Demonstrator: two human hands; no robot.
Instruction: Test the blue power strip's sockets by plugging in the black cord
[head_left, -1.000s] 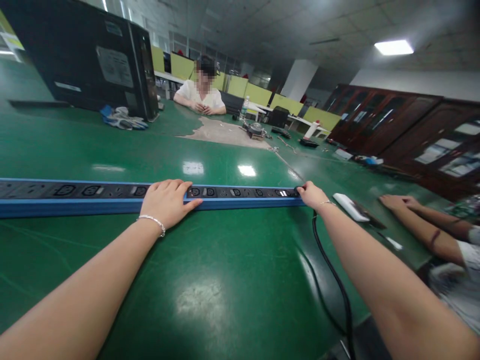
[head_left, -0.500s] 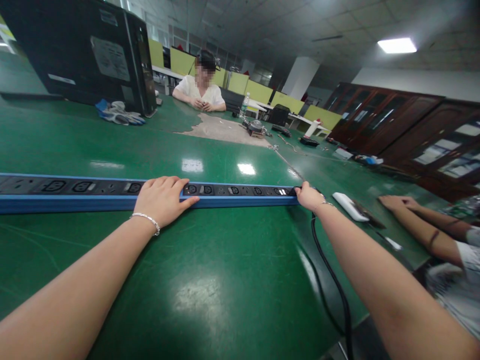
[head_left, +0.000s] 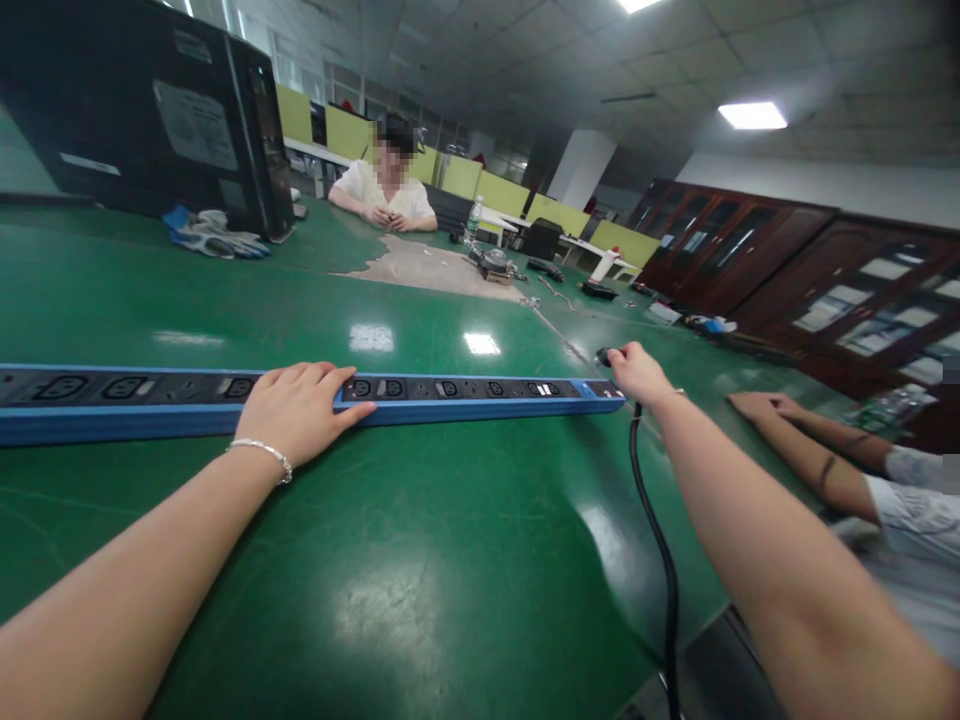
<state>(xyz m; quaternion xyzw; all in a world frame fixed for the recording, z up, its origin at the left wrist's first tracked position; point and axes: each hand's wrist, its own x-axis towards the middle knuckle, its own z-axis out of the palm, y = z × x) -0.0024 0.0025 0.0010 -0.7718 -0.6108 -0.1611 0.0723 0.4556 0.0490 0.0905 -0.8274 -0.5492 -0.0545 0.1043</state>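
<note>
A long blue power strip with a row of black sockets lies across the table, running past the left edge of the view. My left hand grips it from above near its middle, fingers over the top and thumb along the near side. Just past the strip's right end, my right hand pinches a black plug. From that hand a thick black power cord hangs down over the table's near edge. The plug is apart from the strip, whose end shows a blue section and a small reddish part.
A black computer case stands at the back left, with gloves before it. One person sits across the green table. Another person's forearms rest at right. A bottle and small parts lie far back.
My right hand has moved up and away from the strip's right end with the plug, uncovering that end. My left hand keeps its hold on the strip. The view has shifted slightly right.
</note>
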